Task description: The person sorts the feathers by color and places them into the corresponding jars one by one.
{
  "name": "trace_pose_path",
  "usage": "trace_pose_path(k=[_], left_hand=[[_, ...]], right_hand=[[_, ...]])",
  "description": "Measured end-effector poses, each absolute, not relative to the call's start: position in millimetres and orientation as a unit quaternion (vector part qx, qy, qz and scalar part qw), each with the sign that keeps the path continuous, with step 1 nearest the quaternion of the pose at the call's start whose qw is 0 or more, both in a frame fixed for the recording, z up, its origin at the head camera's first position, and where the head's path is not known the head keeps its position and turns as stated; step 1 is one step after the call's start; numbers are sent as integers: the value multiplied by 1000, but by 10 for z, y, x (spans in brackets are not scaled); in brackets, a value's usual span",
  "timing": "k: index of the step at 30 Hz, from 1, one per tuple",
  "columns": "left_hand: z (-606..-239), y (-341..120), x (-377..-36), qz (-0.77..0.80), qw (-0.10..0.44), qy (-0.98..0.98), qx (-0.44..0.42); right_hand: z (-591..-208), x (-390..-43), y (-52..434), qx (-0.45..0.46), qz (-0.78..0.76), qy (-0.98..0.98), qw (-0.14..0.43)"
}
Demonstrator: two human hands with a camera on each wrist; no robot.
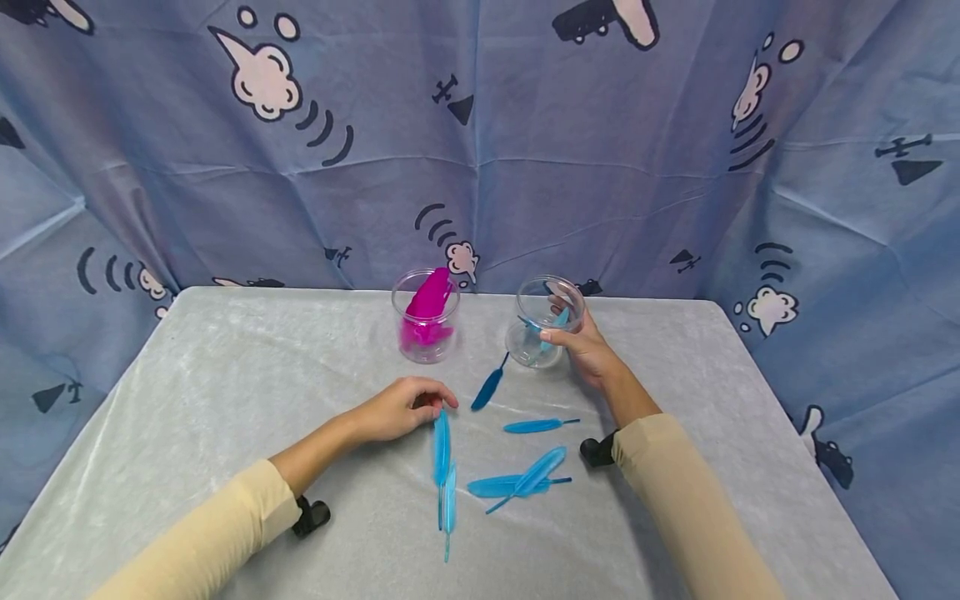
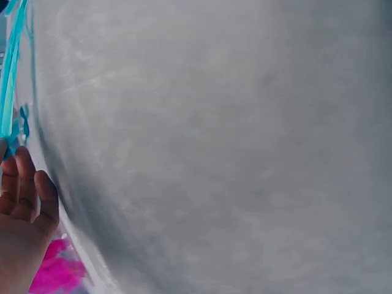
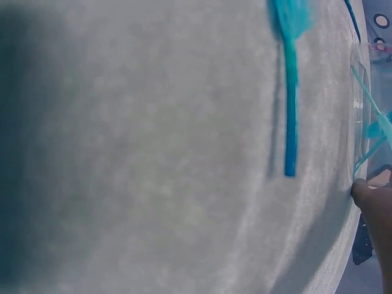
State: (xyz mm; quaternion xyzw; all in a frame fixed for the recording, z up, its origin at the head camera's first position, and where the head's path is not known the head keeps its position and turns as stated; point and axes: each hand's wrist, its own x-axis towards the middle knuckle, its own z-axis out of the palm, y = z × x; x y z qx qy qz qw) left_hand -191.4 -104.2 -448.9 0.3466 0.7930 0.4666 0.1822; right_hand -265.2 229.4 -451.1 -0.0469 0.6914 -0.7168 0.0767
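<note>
1. Nearest the camera, loose blue feathers are lying on the desk (image 1: 225, 400): a pair end to end (image 1: 447, 500) and a crossed pair (image 1: 525, 481) just right of them. Both sleeves are coming in low from the bottom corners, forearms angling toward the middle.

2. The left hand (image 1: 397, 408) is resting knuckles-up on the desk, fingers curled down, tips pinching or at least touching the top end of a long blue feather (image 1: 442, 446). The head view isn't showing whether it's actually lifted, so I'd call it the pick-up step: getting a grip on one feather.

3. In the left wrist view the fingers (image 2: 27, 190) are showing curled at the edge, with blue feather strands right above them, which fits a pinch.

4. A bit further out, a single feather (image 1: 536, 426) is lying flat, and a darker one (image 1: 489, 387) is sitting just short of the clear jar.

5. The right hand (image 1: 585, 346) is wrapping around the side of the clear jar (image 1: 542, 321), thumb on the near wall, steadying it. The jar looks tipped slightly toward the feathers, and a couple of blue ones are already inside.

6. Left of it, apart, a second jar (image 1: 425, 317) is standing upright, stuffed with pink feathers (image 1: 427, 312).

7. My guess for the next move: lifting that pinched feather cleanly off the cloth and carrying it across to the clear jar's mouth while the right hand is holding the jar. It's light, so a gentle but firm pinch.
</note>
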Motion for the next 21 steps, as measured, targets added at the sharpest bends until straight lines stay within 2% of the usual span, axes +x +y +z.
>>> trace_pose_path(k=[12, 21], left_hand=[[-4258, -865, -2016, 519, 169, 779, 309], [-4079, -766, -2085, 561, 135, 768, 277]], right_hand=[[-4514, -2653, 2299, -41, -714, 695, 77], [-4496, -2644, 2299, -36, -717, 691, 83]])
